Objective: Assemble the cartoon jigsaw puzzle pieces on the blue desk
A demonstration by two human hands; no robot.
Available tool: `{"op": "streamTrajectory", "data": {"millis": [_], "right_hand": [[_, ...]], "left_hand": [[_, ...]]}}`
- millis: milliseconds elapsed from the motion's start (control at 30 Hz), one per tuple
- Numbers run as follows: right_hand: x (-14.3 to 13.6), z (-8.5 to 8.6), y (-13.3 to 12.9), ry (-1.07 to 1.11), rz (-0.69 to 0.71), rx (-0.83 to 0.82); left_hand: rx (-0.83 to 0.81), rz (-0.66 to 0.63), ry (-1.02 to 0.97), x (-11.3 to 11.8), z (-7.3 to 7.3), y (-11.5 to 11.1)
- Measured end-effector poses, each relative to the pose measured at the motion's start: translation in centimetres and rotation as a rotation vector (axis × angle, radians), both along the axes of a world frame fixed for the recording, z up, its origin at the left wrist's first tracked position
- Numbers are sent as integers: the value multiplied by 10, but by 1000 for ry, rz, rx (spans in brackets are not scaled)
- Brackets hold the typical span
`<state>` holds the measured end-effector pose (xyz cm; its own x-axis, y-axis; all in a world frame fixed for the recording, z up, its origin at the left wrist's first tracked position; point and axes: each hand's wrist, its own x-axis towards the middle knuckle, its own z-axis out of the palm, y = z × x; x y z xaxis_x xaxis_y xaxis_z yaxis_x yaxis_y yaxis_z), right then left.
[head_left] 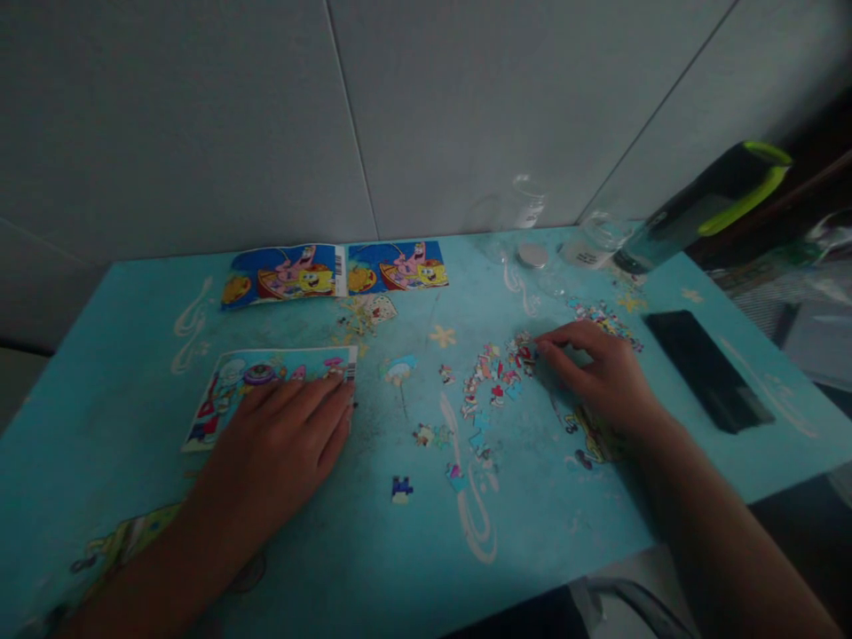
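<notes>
My left hand (286, 435) lies flat with fingers stretched over a cartoon picture card (230, 377), covering its lower right part. At the right, my right hand (599, 364) has thumb and forefinger pinched together at the edge of a loose heap of jigsaw puzzle pieces (493, 368). The puzzle piece at those fingertips is small and mostly hidden. Between the hands, a few stray pieces lie apart, among them a dark blue and pale one (401, 489) and a pink and blue one (455, 477).
Two matching cartoon pictures (286, 273) lie by the wall. Another puzzle-piece pile (605, 321) sits beyond my right hand. A black flat object (709, 368), a silver lid (532, 256), clear jars (529, 202) and a dark bottle with a green strap (706, 204) stand or lie at the right.
</notes>
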<state>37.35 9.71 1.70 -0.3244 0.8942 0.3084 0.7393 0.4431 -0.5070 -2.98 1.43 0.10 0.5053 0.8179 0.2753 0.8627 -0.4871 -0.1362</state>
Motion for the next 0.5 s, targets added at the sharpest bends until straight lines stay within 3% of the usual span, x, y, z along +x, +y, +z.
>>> {"op": "streamTrajectory", "data": {"millis": [333, 500], "right_hand": [[3, 3, 3, 153, -207, 5], [4, 1, 6, 140, -193, 3]], "left_hand": [[30, -7, 5, 0, -1, 1], [34, -16, 5, -3, -5, 1]]}}
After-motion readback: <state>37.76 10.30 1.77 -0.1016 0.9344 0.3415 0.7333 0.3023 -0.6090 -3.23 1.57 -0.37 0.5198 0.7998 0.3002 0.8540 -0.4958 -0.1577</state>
